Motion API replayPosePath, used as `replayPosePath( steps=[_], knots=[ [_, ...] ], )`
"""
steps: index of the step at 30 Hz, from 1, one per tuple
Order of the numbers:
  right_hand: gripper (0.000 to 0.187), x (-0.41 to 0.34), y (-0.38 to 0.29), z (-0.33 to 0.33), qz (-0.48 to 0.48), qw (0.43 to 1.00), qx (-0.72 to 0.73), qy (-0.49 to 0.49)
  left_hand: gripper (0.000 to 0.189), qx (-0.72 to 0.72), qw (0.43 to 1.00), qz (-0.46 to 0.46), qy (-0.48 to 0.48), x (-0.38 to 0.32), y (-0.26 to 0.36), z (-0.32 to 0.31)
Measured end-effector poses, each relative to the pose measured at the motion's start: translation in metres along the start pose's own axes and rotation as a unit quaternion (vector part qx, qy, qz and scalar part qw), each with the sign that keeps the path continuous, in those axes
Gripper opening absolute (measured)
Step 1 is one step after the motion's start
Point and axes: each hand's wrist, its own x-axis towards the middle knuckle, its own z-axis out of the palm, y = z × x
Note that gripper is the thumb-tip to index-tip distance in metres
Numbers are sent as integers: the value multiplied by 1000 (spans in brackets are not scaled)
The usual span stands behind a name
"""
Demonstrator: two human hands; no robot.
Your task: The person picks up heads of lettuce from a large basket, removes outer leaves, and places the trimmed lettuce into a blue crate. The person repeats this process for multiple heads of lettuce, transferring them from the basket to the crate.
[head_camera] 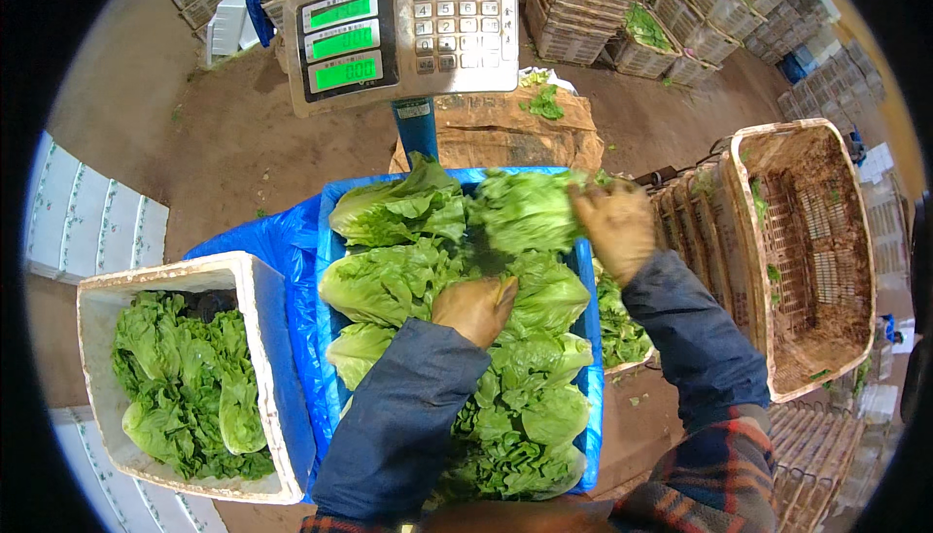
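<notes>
Before me is a blue-lined crate (592, 431) packed with heads of leaf lettuce (386, 281) in two columns. My right hand (616, 227), blurred, is at the crate's far right corner and grips the base end of a lettuce head (528, 212). The leaves of that head point left, into the crate. My left hand (474, 308) is low over the middle of the crate, between the two columns. Its fingers are turned away and partly hidden, so their grip does not show. Beyond the crate stands a weighing scale's display panel (404, 34) with lit green readouts and a keypad.
At left, a white foam box (251, 358) holds more lettuce (186, 380). Nested, dirty plastic crates (809, 263) stand at right, close to my right forearm. The scale's blue post (414, 128) rises behind the lined crate. Stacked baskets (583, 4) stand farther back.
</notes>
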Motion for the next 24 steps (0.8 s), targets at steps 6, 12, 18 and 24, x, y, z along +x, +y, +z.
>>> replayPosePath(
  steps=[6,12,18,24],
  knots=[
    [64,-17,15,-5,144,962,190,132,25,87,995,49,-23,26,-6,12],
    [54,16,-31,59,19,987,156,20,29,108,992,7,-62,45,-17,15],
    [57,12,-31,66,-5,991,127,-31,41,182,982,-32,26,29,20,-13],
    [47,2,-23,64,-13,991,129,-22,58,254,951,106,141,54,70,-40]
  ],
)
